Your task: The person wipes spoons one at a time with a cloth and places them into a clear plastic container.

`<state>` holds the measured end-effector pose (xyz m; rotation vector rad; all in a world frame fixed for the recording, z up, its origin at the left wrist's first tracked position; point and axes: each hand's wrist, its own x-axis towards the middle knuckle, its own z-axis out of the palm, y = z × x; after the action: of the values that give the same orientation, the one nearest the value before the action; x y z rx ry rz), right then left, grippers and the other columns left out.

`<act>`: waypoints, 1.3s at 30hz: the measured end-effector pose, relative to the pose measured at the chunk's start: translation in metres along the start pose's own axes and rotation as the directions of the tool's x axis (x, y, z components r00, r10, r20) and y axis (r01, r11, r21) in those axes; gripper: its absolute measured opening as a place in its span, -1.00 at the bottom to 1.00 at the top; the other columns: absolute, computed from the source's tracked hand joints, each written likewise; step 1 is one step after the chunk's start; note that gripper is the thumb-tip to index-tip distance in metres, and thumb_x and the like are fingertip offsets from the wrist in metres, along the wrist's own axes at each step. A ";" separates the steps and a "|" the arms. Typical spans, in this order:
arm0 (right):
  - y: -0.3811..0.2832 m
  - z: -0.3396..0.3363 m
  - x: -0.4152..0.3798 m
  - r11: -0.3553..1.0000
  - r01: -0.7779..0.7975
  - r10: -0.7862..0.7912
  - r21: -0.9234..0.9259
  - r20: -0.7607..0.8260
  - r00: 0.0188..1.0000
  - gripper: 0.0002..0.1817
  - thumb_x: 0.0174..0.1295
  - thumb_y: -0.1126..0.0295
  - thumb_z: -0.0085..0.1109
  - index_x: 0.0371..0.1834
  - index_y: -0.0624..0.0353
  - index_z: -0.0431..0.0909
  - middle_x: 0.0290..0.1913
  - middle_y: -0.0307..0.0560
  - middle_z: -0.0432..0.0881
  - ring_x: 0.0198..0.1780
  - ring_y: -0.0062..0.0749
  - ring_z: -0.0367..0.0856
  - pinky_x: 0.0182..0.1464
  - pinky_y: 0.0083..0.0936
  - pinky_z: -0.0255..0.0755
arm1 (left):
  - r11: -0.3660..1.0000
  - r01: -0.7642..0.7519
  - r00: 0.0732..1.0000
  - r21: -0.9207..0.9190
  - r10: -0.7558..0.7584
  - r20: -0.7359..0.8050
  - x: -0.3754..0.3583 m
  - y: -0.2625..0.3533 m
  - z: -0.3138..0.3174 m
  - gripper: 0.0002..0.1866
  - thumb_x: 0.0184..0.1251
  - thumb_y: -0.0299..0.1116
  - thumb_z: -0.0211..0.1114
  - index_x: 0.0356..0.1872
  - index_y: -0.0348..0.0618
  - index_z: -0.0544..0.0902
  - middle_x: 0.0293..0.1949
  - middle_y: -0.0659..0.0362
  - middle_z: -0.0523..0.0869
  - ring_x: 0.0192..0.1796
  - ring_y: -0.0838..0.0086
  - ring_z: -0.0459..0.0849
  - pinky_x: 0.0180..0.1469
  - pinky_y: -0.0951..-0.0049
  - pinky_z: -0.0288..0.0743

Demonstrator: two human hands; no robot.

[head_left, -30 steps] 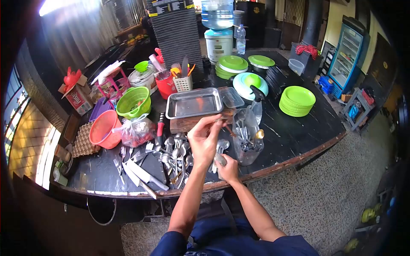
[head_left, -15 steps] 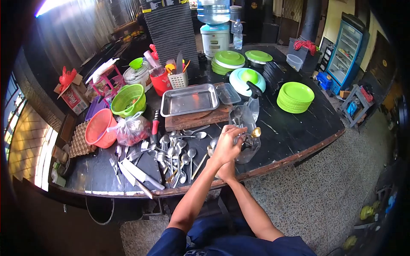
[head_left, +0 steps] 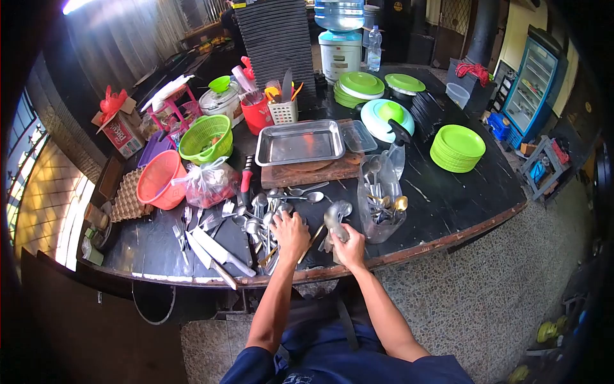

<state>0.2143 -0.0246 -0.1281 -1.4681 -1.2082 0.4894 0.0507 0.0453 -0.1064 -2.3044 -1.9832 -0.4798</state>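
Observation:
My right hand (head_left: 349,247) grips a bunch of spoons (head_left: 335,216) by their handles, bowls pointing away from me. My left hand (head_left: 291,235) reaches over a loose pile of spoons (head_left: 254,224), its fingers apart and touching the pile; the fingertips are partly hidden among the metal. Right of my right hand stands a clear plastic container (head_left: 378,224) with several spoons upright in it, one of them gold-coloured. Two white-handled knives (head_left: 217,248) and several forks (head_left: 181,242) lie left of the pile.
A metal tray (head_left: 299,142) rests on a wooden board (head_left: 313,173) behind the cutlery. A spray bottle (head_left: 398,150) and stacked green plates (head_left: 457,148) stand to the right. A coral basket (head_left: 161,180), a green basket (head_left: 206,139) and a tied plastic bag (head_left: 211,182) occupy the left.
My hands have separated. The left has moved left from the plastic container to the spoon pile; the right has drawn back slightly with the spoons. The whole view has shifted a little.

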 end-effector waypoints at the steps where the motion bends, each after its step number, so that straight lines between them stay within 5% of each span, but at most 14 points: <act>1: 0.000 0.000 0.000 1.000 0.002 -0.002 -0.001 0.004 1.000 -0.71 0.21 0.32 0.44 -0.14 0.32 0.70 -0.26 0.21 0.77 -0.19 0.05 0.81 -0.17 -0.24 0.60 | 1.000 0.004 1.000 -0.001 -0.004 -0.001 0.000 -0.003 0.003 -0.65 0.14 -0.31 0.47 -0.02 -0.10 0.73 0.03 0.00 0.67 0.21 -0.04 0.53 0.09 -0.11 0.44; 7: 0.004 0.002 0.000 1.000 0.006 -0.006 0.004 -0.024 1.000 -0.70 0.21 0.31 0.45 -0.14 0.33 0.70 -0.25 0.21 0.78 -0.18 0.05 0.82 -0.15 -0.25 0.61 | 0.990 -0.044 0.994 -0.137 0.029 -0.107 0.016 -0.006 -0.007 -0.80 0.25 -0.34 0.36 -0.15 -0.14 0.77 -0.12 0.00 0.77 0.01 0.04 0.66 0.04 -0.07 0.48; 11: 0.001 0.002 0.000 1.000 0.017 -0.016 0.011 -0.088 0.996 -0.71 0.25 0.31 0.43 -0.09 0.29 0.69 -0.29 0.19 0.78 -0.22 0.03 0.82 -0.16 -0.26 0.61 | 0.925 -0.100 0.944 -0.367 -0.029 -0.330 0.028 -0.011 -0.003 -0.83 0.41 -0.39 0.26 -0.10 -0.20 0.73 -0.30 0.00 0.77 -0.31 0.16 0.75 -0.22 0.10 0.61; 13: 0.001 0.003 0.000 0.999 0.034 -0.030 0.033 -0.114 0.993 -0.72 0.28 0.31 0.42 -0.07 0.27 0.68 -0.32 0.18 0.77 -0.24 0.01 0.82 -0.18 -0.27 0.60 | 0.606 -0.063 0.948 -0.793 -0.213 -0.238 0.030 -0.009 -0.016 -0.81 0.55 -0.35 0.21 0.00 -0.22 0.64 -0.36 0.07 0.74 -0.46 0.36 0.72 -0.39 0.30 0.60; 15: 0.003 -0.001 0.002 0.998 -0.058 0.058 0.011 -0.001 0.998 -0.73 0.32 0.29 0.39 -0.05 0.24 0.67 -0.36 0.14 0.75 -0.29 -0.13 0.82 -0.23 -0.30 0.57 | 0.492 -0.052 0.955 -0.869 -0.230 -0.188 0.026 -0.004 -0.036 -0.77 0.67 -0.29 0.12 0.13 -0.18 0.52 -0.37 0.12 0.70 -0.58 0.51 0.64 -0.55 0.49 0.50; 18: 0.008 0.000 0.007 0.994 -0.089 0.087 0.065 0.033 0.996 -0.71 0.35 0.25 0.37 -0.06 0.26 0.67 -0.33 0.04 0.76 -0.27 -0.37 0.74 -0.18 -0.36 0.53 | -0.070 0.097 0.959 -0.993 -0.260 0.112 0.016 0.007 -0.076 -0.71 0.72 -0.23 0.06 0.27 -0.08 0.40 -0.41 0.18 0.63 -0.60 0.65 0.50 -0.61 0.61 0.30; 21: 0.011 0.005 0.012 0.964 -0.222 0.211 0.144 0.090 0.973 -0.68 0.38 0.24 0.37 -0.01 0.27 0.69 -0.17 -0.11 0.79 -0.13 -0.47 0.71 -0.04 -0.43 0.52 | -0.171 0.139 0.973 -0.975 -0.159 0.166 0.010 0.000 -0.066 -0.72 0.71 -0.28 0.06 0.28 -0.08 0.40 -0.43 0.22 0.61 -0.62 0.69 0.37 -0.63 0.61 0.18; 25: -0.027 0.010 0.010 0.718 -0.465 0.504 0.517 0.074 0.860 -0.65 0.45 0.23 0.32 0.13 0.24 0.69 -0.02 -0.19 0.76 -0.01 -0.51 0.67 0.05 -0.47 0.53 | -0.140 0.256 0.957 -0.956 -0.105 0.272 -0.009 0.007 -0.069 -0.56 0.62 -0.51 0.04 0.44 -0.30 0.30 -0.27 0.13 0.69 -0.50 0.69 0.41 -0.51 0.65 0.26; 29: -0.057 0.009 0.008 0.759 -0.262 0.333 0.597 -0.010 0.943 -0.67 0.43 0.28 0.34 0.14 0.23 0.69 0.03 -0.11 0.78 0.00 -0.50 0.69 0.05 -0.50 0.54 | 0.105 0.229 0.972 -0.968 -0.067 0.223 -0.023 0.008 -0.063 -0.57 0.57 -0.58 0.04 0.40 -0.37 0.31 -0.18 0.09 0.75 -0.51 0.68 0.45 -0.49 0.61 0.35; 31: -0.089 -0.001 0.011 0.950 0.233 -0.194 0.209 -0.192 0.962 -0.67 0.34 0.38 0.37 0.14 0.20 0.71 0.07 -0.01 0.78 -0.05 -0.33 0.74 0.00 -0.44 0.59 | 0.319 0.148 0.985 -0.936 -0.133 0.110 -0.033 0.013 -0.062 -0.65 0.49 -0.55 0.15 0.24 -0.33 0.52 -0.24 0.07 0.80 -0.20 0.42 0.75 -0.15 0.40 0.60; 32: -0.102 -0.009 0.021 0.835 0.545 -0.549 -0.068 -0.150 0.822 -0.60 0.20 0.48 0.36 0.16 0.14 0.73 0.14 0.00 0.76 -0.13 -0.18 0.73 -0.06 -0.37 0.63 | 0.327 0.107 0.991 -0.939 -0.109 0.075 -0.037 0.020 -0.077 -0.66 0.48 -0.56 0.14 0.23 -0.34 0.53 -0.21 0.04 0.80 -0.20 0.39 0.76 -0.13 0.38 0.61; 33: -0.101 -0.012 0.021 0.835 0.546 -0.550 -0.072 -0.150 0.822 -0.60 0.20 0.48 0.36 0.16 0.14 0.73 0.14 0.00 0.76 -0.13 -0.18 0.73 -0.06 -0.37 0.63 | 0.331 0.065 0.996 -0.941 -0.084 0.039 -0.039 0.025 -0.089 -0.66 0.46 -0.58 0.13 0.23 -0.34 0.53 -0.18 0.00 0.79 -0.19 0.37 0.77 -0.10 0.36 0.62; 35: -0.100 -0.016 0.021 0.663 0.727 -0.692 -0.178 0.227 0.686 -0.54 0.13 0.51 0.33 0.17 0.10 0.73 0.19 -0.09 0.74 -0.18 -0.15 0.71 -0.09 -0.33 0.65 | 0.357 0.076 0.996 -0.931 -0.068 0.055 -0.044 0.023 -0.095 -0.65 0.45 -0.60 0.11 0.22 -0.34 0.54 -0.17 -0.01 0.78 -0.17 0.35 0.77 -0.09 0.35 0.62; 39: -0.089 -0.018 0.025 0.598 0.768 -0.696 -0.228 0.327 0.639 -0.52 0.09 0.58 0.29 0.14 0.10 0.75 0.22 -0.11 0.74 -0.22 -0.21 0.70 -0.14 -0.38 0.61 | 0.274 0.031 0.998 -0.961 -0.053 0.017 -0.049 0.015 -0.082 -0.60 0.40 -0.61 0.09 0.25 -0.32 0.53 -0.12 0.12 0.69 -0.21 0.55 0.61 -0.21 0.51 0.52</act>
<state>0.2030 -0.0245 -0.0346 -1.0488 -2.0178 -0.1794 0.0439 -0.0241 -0.0393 -2.6498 -1.9477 -2.3033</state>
